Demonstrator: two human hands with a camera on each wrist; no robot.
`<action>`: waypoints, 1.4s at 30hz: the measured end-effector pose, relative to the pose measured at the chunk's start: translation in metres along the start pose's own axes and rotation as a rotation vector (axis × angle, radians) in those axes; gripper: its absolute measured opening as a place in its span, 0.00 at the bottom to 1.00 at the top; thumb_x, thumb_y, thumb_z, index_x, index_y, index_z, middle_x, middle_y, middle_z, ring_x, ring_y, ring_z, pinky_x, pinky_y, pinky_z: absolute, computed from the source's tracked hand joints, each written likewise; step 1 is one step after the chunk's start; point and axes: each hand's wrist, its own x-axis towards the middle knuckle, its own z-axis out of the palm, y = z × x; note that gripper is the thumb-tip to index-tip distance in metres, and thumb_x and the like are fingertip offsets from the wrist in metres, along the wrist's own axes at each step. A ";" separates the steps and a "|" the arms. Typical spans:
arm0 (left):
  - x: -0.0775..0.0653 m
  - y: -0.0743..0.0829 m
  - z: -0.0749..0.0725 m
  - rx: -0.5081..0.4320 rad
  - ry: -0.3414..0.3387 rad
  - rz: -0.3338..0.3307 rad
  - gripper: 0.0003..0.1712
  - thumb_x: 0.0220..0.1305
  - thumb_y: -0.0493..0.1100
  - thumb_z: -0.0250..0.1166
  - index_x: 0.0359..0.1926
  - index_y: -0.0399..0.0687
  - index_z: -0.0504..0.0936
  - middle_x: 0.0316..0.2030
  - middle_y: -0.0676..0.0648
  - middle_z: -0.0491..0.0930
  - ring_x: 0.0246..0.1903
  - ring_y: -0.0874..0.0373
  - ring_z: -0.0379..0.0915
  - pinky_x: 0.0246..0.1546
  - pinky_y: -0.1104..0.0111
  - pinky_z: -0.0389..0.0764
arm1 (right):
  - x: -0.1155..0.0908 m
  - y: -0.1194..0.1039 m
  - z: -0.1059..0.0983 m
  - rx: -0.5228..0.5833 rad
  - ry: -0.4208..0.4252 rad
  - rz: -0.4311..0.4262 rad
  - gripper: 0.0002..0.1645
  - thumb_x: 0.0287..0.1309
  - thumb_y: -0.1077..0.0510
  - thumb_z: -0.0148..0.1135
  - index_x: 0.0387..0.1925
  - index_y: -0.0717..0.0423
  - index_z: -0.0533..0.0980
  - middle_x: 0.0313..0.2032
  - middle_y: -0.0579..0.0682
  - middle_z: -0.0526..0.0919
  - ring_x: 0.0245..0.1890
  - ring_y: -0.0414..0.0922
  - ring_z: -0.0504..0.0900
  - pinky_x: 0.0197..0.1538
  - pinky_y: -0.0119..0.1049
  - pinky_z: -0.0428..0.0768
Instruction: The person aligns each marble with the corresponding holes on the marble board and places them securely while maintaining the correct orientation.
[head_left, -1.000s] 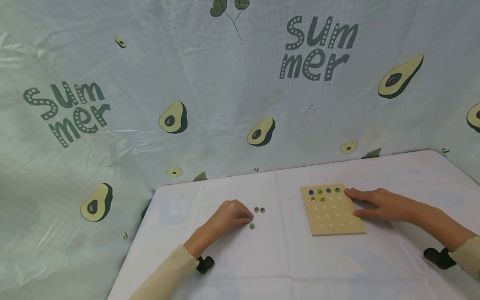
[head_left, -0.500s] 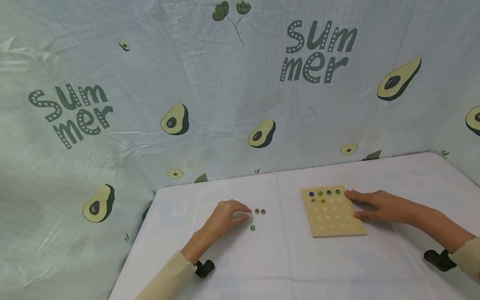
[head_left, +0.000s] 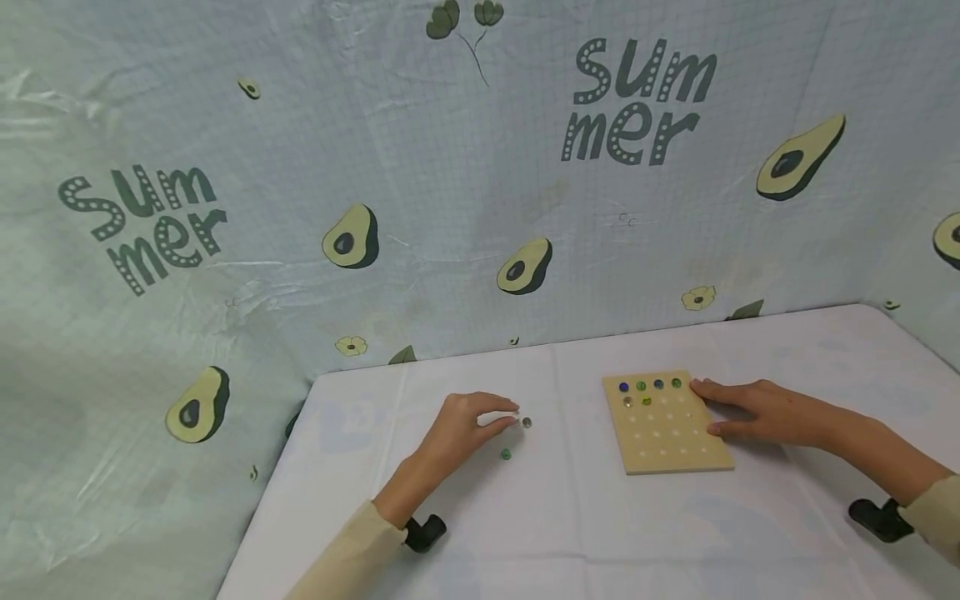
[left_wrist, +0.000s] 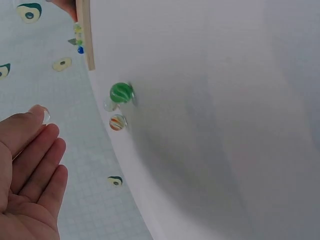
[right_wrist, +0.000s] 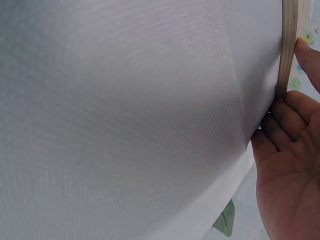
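My left hand (head_left: 461,429) is at the left of the table, its thumb and a finger pinching a clear glass marble (left_wrist: 46,116) in the left wrist view. Near those fingertips lies an orange-striped marble (left_wrist: 117,122); a green swirled marble (left_wrist: 121,93) partly covers a clear marble (left_wrist: 109,105). My right hand (head_left: 780,408) rests against the right edge of a square wooden board (head_left: 660,454), its thumb and fingertips touching that edge. Several marbles sit in hollows at the board's far side, among them a blue marble (head_left: 624,387) and a yellow-green marble (head_left: 647,401).
A white cloth covers the table (head_left: 540,517). Behind it hangs a pale sheet (head_left: 435,292) printed with avocados and lettering. Black wrist cameras sit under both sleeves, the left wrist camera (head_left: 426,533) close to the table.
My left hand has moved slightly right and away from me, and its fingers now cover one of the two far loose marbles. The right hand and the board have stayed put.
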 end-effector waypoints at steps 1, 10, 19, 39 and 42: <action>0.001 0.001 0.001 -0.006 0.007 0.007 0.11 0.60 0.37 0.74 0.45 0.41 0.90 0.43 0.48 0.89 0.47 0.55 0.86 0.50 0.65 0.85 | 0.000 0.000 0.000 0.001 0.003 -0.002 0.51 0.62 0.30 0.61 0.73 0.61 0.66 0.69 0.67 0.68 0.67 0.67 0.69 0.63 0.62 0.72; 0.010 0.008 0.010 -0.047 0.019 0.039 0.12 0.60 0.37 0.75 0.45 0.40 0.90 0.44 0.47 0.89 0.47 0.55 0.86 0.50 0.66 0.84 | 0.000 0.000 -0.001 -0.006 0.005 -0.009 0.50 0.63 0.31 0.62 0.73 0.62 0.66 0.69 0.67 0.69 0.67 0.67 0.69 0.63 0.63 0.72; 0.022 0.018 0.018 -0.061 0.049 0.082 0.12 0.60 0.37 0.74 0.45 0.41 0.90 0.44 0.47 0.89 0.47 0.55 0.86 0.50 0.69 0.83 | 0.000 0.001 -0.001 0.009 0.001 -0.006 0.50 0.63 0.31 0.61 0.73 0.61 0.66 0.69 0.67 0.68 0.67 0.67 0.69 0.63 0.63 0.72; 0.044 0.038 0.042 -0.109 0.070 0.102 0.11 0.62 0.39 0.73 0.46 0.43 0.90 0.44 0.48 0.89 0.47 0.59 0.86 0.52 0.77 0.79 | 0.000 0.000 -0.001 0.023 -0.009 -0.010 0.49 0.64 0.33 0.62 0.73 0.62 0.66 0.69 0.68 0.68 0.67 0.68 0.68 0.63 0.64 0.71; 0.048 0.041 0.045 -0.111 0.075 0.109 0.11 0.62 0.40 0.73 0.46 0.43 0.90 0.44 0.49 0.89 0.48 0.59 0.85 0.52 0.77 0.79 | 0.000 -0.001 -0.001 0.018 0.000 -0.013 0.49 0.64 0.33 0.62 0.73 0.62 0.66 0.69 0.68 0.68 0.67 0.68 0.69 0.63 0.64 0.71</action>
